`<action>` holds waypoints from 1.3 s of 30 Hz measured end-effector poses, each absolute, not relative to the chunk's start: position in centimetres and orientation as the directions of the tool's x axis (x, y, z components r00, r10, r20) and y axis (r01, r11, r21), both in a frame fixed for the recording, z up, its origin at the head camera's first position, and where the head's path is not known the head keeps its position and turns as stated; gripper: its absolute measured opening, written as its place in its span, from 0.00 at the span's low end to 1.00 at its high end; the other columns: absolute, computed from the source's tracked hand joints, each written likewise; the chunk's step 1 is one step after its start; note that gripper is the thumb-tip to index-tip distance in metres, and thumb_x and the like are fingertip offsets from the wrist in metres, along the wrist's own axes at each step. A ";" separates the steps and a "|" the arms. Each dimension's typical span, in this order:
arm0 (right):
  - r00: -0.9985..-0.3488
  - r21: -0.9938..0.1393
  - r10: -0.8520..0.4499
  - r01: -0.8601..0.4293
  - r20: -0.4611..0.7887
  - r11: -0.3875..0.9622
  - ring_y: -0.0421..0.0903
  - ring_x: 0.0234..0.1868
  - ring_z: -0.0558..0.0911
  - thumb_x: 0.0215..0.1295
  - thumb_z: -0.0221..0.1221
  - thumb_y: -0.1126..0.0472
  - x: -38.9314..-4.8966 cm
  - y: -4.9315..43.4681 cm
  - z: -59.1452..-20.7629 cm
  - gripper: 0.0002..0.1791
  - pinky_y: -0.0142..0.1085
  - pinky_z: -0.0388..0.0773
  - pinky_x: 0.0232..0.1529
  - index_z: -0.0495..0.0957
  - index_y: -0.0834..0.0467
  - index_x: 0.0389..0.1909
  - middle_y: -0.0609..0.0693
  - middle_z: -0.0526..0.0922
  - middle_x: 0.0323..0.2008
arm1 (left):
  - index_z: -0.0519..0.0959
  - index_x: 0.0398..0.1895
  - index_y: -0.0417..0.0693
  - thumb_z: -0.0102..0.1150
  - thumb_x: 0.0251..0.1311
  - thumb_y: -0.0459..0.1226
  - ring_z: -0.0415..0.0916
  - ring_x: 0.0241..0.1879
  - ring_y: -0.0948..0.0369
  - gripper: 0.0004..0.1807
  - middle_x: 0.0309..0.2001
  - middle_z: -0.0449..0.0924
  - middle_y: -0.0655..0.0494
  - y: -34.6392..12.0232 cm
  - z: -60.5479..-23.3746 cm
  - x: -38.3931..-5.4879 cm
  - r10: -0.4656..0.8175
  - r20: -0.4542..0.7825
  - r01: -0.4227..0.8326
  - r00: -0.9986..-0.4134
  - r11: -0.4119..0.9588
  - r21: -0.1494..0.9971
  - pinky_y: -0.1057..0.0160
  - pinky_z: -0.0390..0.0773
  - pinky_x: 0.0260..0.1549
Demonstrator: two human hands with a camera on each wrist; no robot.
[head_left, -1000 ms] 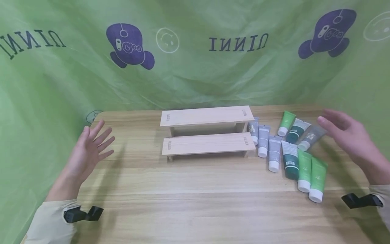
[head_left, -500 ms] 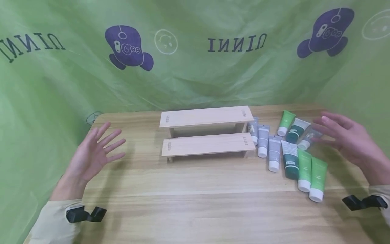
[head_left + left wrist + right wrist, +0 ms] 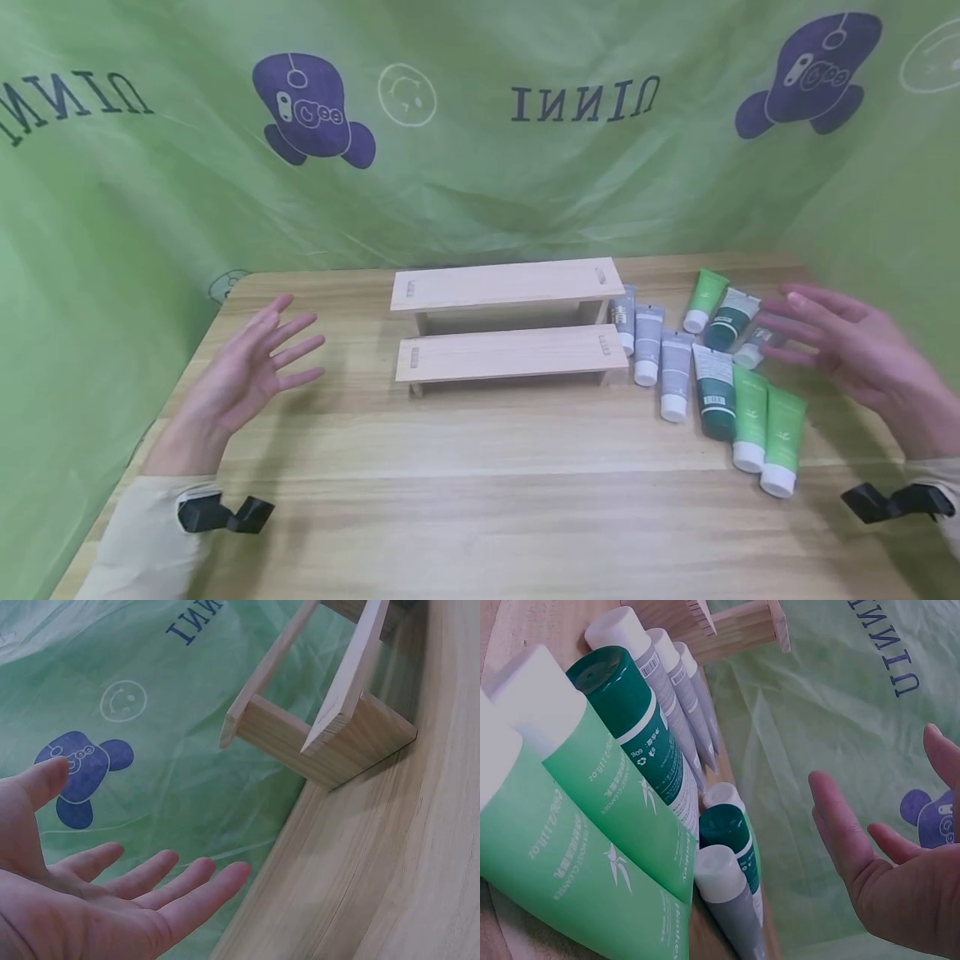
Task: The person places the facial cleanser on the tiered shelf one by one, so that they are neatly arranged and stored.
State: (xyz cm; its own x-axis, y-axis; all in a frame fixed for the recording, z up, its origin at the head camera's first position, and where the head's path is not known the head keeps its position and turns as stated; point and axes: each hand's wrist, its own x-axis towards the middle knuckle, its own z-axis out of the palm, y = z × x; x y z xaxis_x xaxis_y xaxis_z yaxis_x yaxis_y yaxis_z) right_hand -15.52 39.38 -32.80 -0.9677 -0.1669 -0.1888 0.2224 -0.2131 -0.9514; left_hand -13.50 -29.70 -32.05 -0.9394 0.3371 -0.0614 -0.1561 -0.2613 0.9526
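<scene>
Okay, so nine squeeze tubes [image 3: 783, 425] are lying on the right-hand part of the worktop [image 3: 487, 517], caps pointing roughly toward the front edge. Six form a slanting row: three grey tubes [image 3: 676, 375] starting at the right end of a two-step wooden stand [image 3: 510, 354], then a dark green and white one, then two bright green ones closest to the front right corner. The other three, one bright green, one dark green, one grey, lie nearer the back right corner.

The right hand [image 3: 862, 354] is up by the right edge with its fingers loosely spread, holding nothing. From the head view it partly covers that back grey tube, but the right wrist view shows them apart. The left hand [image 3: 243, 379] is over by the left edge, fingers fanned out, also holding nothing, well apart from the stand.

The stand is set toward the back edge, about midway along. Can't tell if the nearest grey tube actually touches it.

Worktop's pale with streaky wood grain running left to right, plus soft arm shadows. Green fabric [image 3: 465, 192] hangs behind the back edge and down both sides, printed with purple cartoon figures [image 3: 303, 108], white smiley outlines and dark lettering. Pale sleeves [image 3: 146, 537], black gadget [image 3: 202, 512] on each wrist.
</scene>
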 end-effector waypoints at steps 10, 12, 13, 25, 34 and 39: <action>-0.962 -0.948 -0.188 0.234 -0.195 -0.215 0.48 0.49 0.86 0.80 0.46 0.64 -15.1 39.5 -33.0 0.15 0.46 0.87 0.45 0.77 0.46 0.55 0.50 0.86 0.51 | 0.35 0.82 0.57 0.38 0.81 0.44 0.74 0.62 0.59 0.36 0.80 0.34 0.40 -28.2 -32.5 -14.6 0.338 -0.105 -0.185 -0.935 -0.213 0.959 0.47 0.77 0.60; -0.962 -0.952 -0.196 0.230 -0.191 -0.200 0.47 0.50 0.86 0.81 0.45 0.64 -15.0 39.5 -33.1 0.15 0.45 0.87 0.45 0.77 0.46 0.55 0.49 0.86 0.51 | 0.35 0.82 0.57 0.39 0.81 0.45 0.73 0.62 0.59 0.36 0.80 0.35 0.40 -27.8 -32.7 -14.8 0.334 -0.123 -0.198 -0.934 -0.200 0.960 0.46 0.76 0.60; -0.960 -0.951 -0.209 0.229 -0.186 -0.206 0.47 0.50 0.86 0.81 0.44 0.65 -14.9 39.5 -33.2 0.16 0.45 0.87 0.46 0.77 0.46 0.56 0.49 0.86 0.51 | 0.35 0.82 0.57 0.40 0.80 0.45 0.73 0.63 0.58 0.37 0.80 0.36 0.40 -27.6 -32.8 -14.9 0.330 -0.130 -0.202 -0.935 -0.194 0.960 0.45 0.75 0.60; -0.947 -0.947 -0.286 0.220 -0.150 -0.233 0.47 0.51 0.85 0.82 0.40 0.67 -13.7 40.2 -34.2 0.20 0.47 0.87 0.45 0.76 0.47 0.58 0.51 0.85 0.53 | 0.39 0.82 0.60 0.45 0.79 0.47 0.46 0.75 0.36 0.38 0.80 0.41 0.43 -24.9 -33.2 -16.6 0.292 -0.194 -0.250 -0.937 -0.166 0.954 0.40 0.69 0.64; -0.934 -0.950 -0.338 0.204 -0.116 -0.237 0.49 0.53 0.85 0.81 0.37 0.69 -12.5 40.4 -35.2 0.23 0.44 0.85 0.49 0.77 0.48 0.60 0.54 0.84 0.55 | 0.41 0.82 0.59 0.47 0.78 0.46 0.49 0.75 0.38 0.38 0.80 0.42 0.43 -23.5 -33.6 -17.7 0.277 -0.217 -0.270 -0.936 -0.168 0.948 0.35 0.66 0.65; -0.918 -0.953 -0.387 0.188 -0.084 -0.239 0.48 0.55 0.83 0.81 0.35 0.71 -11.9 40.8 -35.9 0.24 0.45 0.85 0.50 0.75 0.51 0.62 0.54 0.83 0.57 | 0.41 0.82 0.60 0.47 0.78 0.46 0.51 0.75 0.39 0.38 0.79 0.45 0.43 -22.9 -33.8 -18.1 0.271 -0.226 -0.276 -0.936 -0.160 0.948 0.36 0.68 0.64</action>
State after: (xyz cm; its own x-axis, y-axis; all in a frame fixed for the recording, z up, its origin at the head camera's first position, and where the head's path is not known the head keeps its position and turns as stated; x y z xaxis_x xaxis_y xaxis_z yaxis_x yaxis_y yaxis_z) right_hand -11.92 40.76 -35.88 -0.9182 -0.3870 -0.0843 0.1880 -0.2385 -0.9528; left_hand -18.06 -22.93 -33.82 -0.9356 0.2712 -0.2263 -0.2758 -0.1605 0.9477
